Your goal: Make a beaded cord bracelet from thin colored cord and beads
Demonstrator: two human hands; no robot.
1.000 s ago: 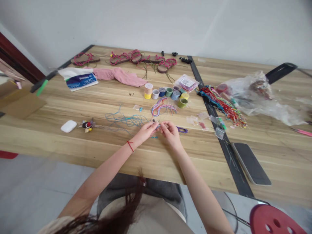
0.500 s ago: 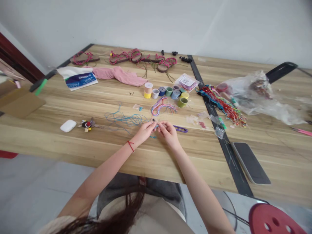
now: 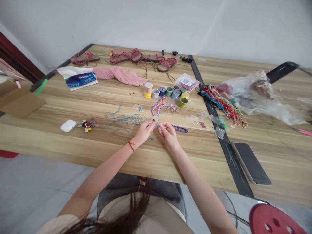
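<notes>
two hands over a wooden table (image 3: pixel 73 146) — the person's left hand (image 3: pixel 145 131) and right hand (image 3: pixel 168 135) are raised at the middle of the table, fingers curled inward. the left thumb and fingertips (image 3: pixel 153 123) pinch a small dark piece (image 3: pixel 153 120); the right fingertips (image 3: pixel 159 127) close on a blue speck (image 3: pixel 157 125). the held items are tiny and partly hidden by the fingers (their exact kind cannot be made out). compared with the frame half a second earlier, the hands sit slightly farther apart and the hair (image 3: pixel 136 211) hangs differently across the bottom of the view; the table items have not visibly moved.

beside the hands: a loose blue cord (image 3: pixel 124 120) to the left, a purple clip (image 3: pixel 180 129) to the right, and a bundle of multicoloured cord (image 3: pixel 161 109) just beyond. farther off lie a row of thread spools (image 3: pixel 162 91), pink-strapped sandals (image 3: pixel 84 58), a pink cloth (image 3: pixel 119 76), a white earbud case (image 3: pixel 68 125), a small charm (image 3: pixel 86 124), a heap of coloured bracelets (image 3: pixel 224 105), a clear plastic bag (image 3: pixel 268 104) and a phone (image 3: pixel 251 164). a red thread (image 3: pixel 131 146) circles the left wrist. a red stool (image 3: pixel 273 221) is cut off at the lower right corner.
</notes>
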